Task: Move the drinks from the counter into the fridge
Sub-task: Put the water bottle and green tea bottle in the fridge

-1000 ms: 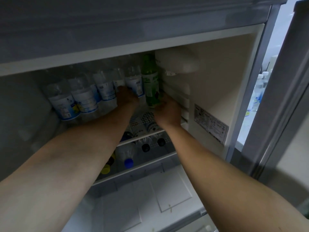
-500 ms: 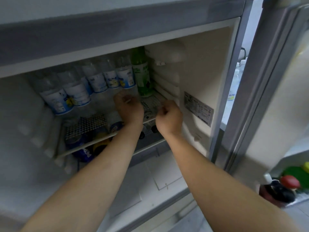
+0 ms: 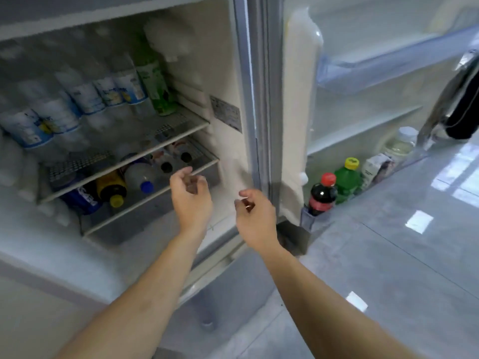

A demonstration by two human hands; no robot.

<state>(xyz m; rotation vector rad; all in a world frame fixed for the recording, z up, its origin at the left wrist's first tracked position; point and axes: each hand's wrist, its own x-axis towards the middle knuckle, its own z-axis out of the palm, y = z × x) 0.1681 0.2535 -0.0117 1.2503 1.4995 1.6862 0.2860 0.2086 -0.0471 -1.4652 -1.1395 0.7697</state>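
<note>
The open fridge (image 3: 228, 81) fills the left of the view. On its upper wire shelf (image 3: 181, 125) stands a row of water bottles (image 3: 85, 97) with white-and-blue labels, and a green bottle (image 3: 153, 81) at the row's right end. Below it, a lower shelf (image 3: 204, 164) holds several drinks lying down, among them a yellow-capped bottle (image 3: 112, 189) and a blue-capped one (image 3: 140, 177). My left hand (image 3: 190, 195) hovers in front of the lower shelf, fingers loosely curled, holding nothing. My right hand (image 3: 255, 216) is beside it, near the fridge's front edge, also without anything in it.
The fridge door (image 3: 363, 86) stands open to the right. Its bottom rack holds a dark soda bottle with a red cap (image 3: 321, 195), a green bottle with a yellow cap (image 3: 347, 177), a carton (image 3: 374, 167) and a jar (image 3: 401, 143). Glossy grey floor tiles (image 3: 388, 255) lie below.
Both hands have pulled back out of the fridge, away from the green bottle on the upper shelf. The view has swung right, showing the door racks and floor.
</note>
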